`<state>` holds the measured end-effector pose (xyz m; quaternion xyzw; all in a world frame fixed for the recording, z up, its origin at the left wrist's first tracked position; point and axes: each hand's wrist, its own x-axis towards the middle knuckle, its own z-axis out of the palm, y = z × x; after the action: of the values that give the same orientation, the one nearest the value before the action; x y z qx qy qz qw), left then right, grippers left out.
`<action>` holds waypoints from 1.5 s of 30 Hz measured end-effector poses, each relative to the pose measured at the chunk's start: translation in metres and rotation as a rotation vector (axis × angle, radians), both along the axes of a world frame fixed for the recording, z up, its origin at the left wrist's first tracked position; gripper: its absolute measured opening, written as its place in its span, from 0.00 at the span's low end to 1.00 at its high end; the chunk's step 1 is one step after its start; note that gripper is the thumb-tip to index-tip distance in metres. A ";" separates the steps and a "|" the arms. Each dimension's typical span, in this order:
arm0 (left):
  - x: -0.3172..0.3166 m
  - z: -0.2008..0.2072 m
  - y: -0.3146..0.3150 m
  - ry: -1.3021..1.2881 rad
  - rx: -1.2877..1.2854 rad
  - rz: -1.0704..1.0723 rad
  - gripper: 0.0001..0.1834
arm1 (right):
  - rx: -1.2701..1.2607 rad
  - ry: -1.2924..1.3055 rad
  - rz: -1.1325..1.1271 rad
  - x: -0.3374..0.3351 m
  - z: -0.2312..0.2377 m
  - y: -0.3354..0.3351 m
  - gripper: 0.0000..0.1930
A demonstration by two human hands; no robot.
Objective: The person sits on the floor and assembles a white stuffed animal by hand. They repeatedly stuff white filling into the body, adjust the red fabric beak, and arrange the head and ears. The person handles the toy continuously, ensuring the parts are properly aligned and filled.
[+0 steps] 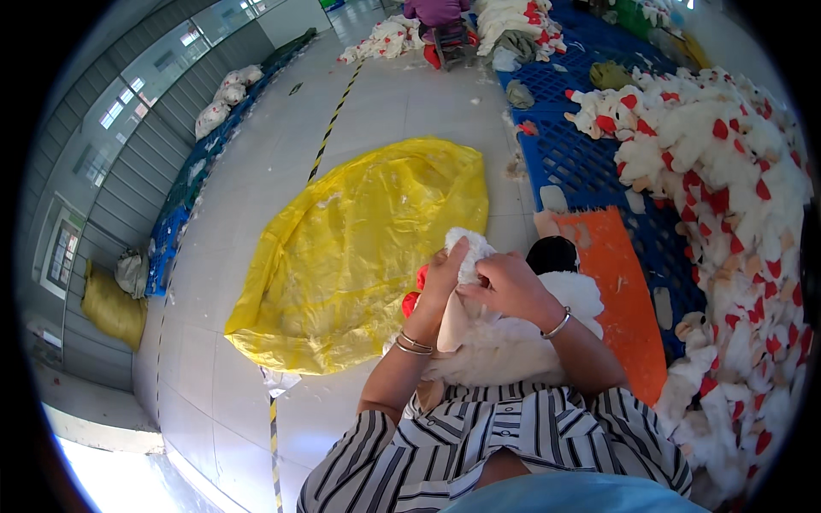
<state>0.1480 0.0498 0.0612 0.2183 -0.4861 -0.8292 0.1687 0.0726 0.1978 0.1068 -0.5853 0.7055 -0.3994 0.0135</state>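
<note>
Close in front of me, both hands are closed on a white fluffy plush toy piece (468,243) with red parts at its left side and a beige fabric part hanging below. My left hand (444,272) grips it from the left, thumb pointing up. On the other side my right hand (515,287) pinches its edge; the fingertips are partly hidden in the pile. More white plush (505,342) lies under my forearms, against my lap. Just beyond my right wrist is a round black object (552,255), whose kind I cannot make out.
A yellow plastic sack (359,256) is spread on the floor ahead-left. An orange sheet (611,291) lies at my right, beside blue pallets (560,154). White plush pieces with red parts (727,188) form a large heap there. Farther off, a person in purple (436,10) sits among plush piles.
</note>
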 end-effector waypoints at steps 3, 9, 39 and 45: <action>0.001 0.007 0.003 0.024 -0.101 0.017 0.18 | 0.001 -0.139 0.070 -0.010 -0.011 0.000 0.17; 0.011 0.015 0.001 0.049 0.058 -0.014 0.18 | 0.063 -0.304 0.066 -0.015 0.002 0.014 0.14; 0.008 0.036 -0.002 0.115 0.149 0.026 0.16 | -0.190 -0.854 -0.058 -0.041 -0.010 0.042 0.14; 0.010 0.032 -0.008 0.157 0.233 0.084 0.16 | 0.153 -0.835 -0.147 -0.045 -0.042 0.053 0.17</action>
<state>0.1577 0.0422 0.0937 0.1910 -0.3620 -0.8868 0.2145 0.0278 0.2509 0.0646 -0.3190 0.7070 -0.5483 0.3126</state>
